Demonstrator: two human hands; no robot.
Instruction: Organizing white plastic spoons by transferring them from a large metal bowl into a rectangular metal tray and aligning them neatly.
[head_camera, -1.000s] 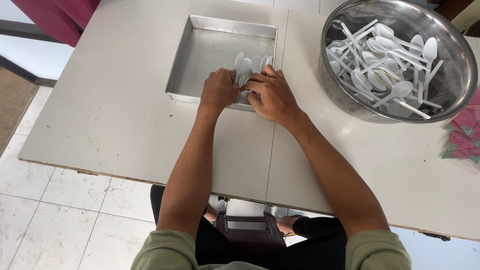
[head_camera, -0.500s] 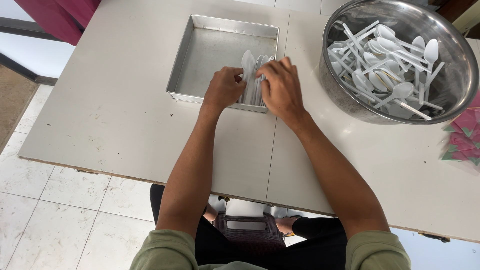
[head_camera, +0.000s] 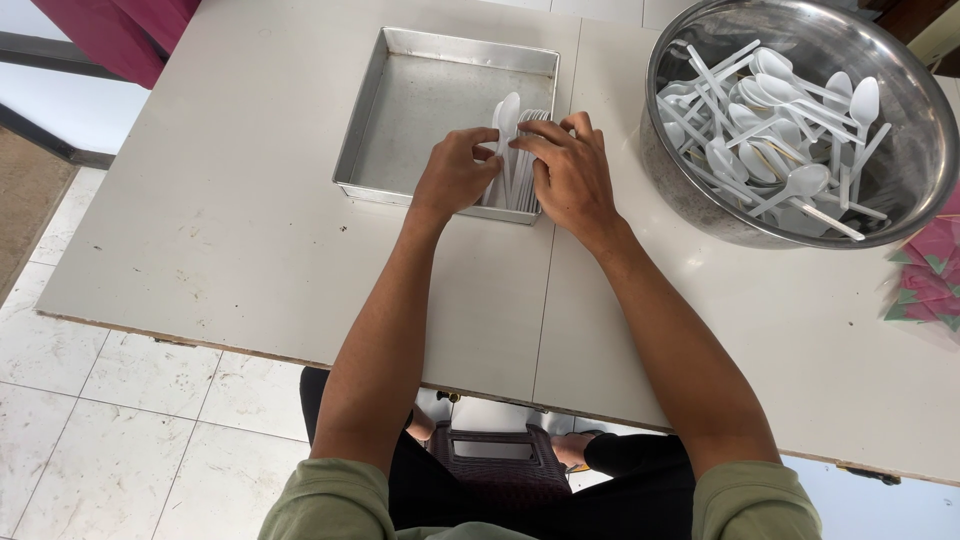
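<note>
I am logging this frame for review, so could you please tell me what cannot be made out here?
Head view only:
- The lower ends of the white spoons in the square metal tray: covered by the left hand and right hand.
- How many spoons are bundled: they overlap too tightly.
- The round metal bowl: top and right rim cut off by the picture edge.
- The pink item at right: cropped.
</note>
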